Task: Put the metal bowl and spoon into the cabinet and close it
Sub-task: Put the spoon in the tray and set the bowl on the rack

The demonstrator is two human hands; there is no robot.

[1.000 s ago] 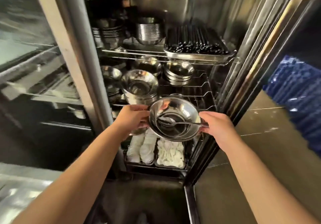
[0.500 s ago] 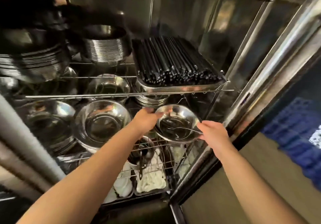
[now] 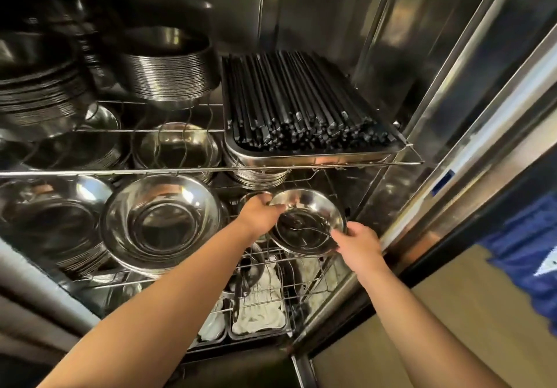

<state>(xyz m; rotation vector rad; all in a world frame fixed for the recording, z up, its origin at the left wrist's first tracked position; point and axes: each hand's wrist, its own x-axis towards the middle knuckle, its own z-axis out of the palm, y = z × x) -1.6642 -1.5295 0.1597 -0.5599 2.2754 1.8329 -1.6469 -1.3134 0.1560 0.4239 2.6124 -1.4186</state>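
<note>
At far left on the middle wire shelf [image 3: 211,273] we see stacked bowls [image 3: 162,222]. Our left hand [image 3: 260,214] has its fingers clamped on the metal bowl [image 3: 307,222]'s left rim, inside the open cabinet [image 3: 422,92]. The spoon [image 3: 304,227] lies in the bowl, and our right hand [image 3: 358,244] has its fingers closed on the right rim.

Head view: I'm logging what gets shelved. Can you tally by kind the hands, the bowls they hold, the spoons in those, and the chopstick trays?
Hands: 2 (left hand, right hand)
metal bowl, held by both: 1
spoon in it: 1
chopstick tray: 1
Total: 5
</note>
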